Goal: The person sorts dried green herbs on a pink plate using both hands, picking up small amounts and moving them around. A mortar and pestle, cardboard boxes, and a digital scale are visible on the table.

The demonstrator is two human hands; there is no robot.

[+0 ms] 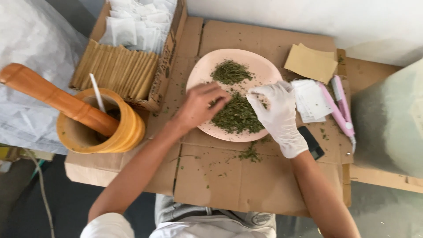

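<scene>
A pale pink plate lies on flattened cardboard and carries two heaps of dried green herb: a small one at the back and a larger one at the front. My bare left hand rests on the larger heap, fingers curled and pinching into the herb. My right hand, in a white glove, hovers over the same heap with its fingertips pinched together near a small white piece.
A wooden mortar with a long pestle and a white stick stands at left. Behind it, a cardboard box holds brown sachets and white bags. White sachets, a brown envelope, a pink tool and a black object lie at right.
</scene>
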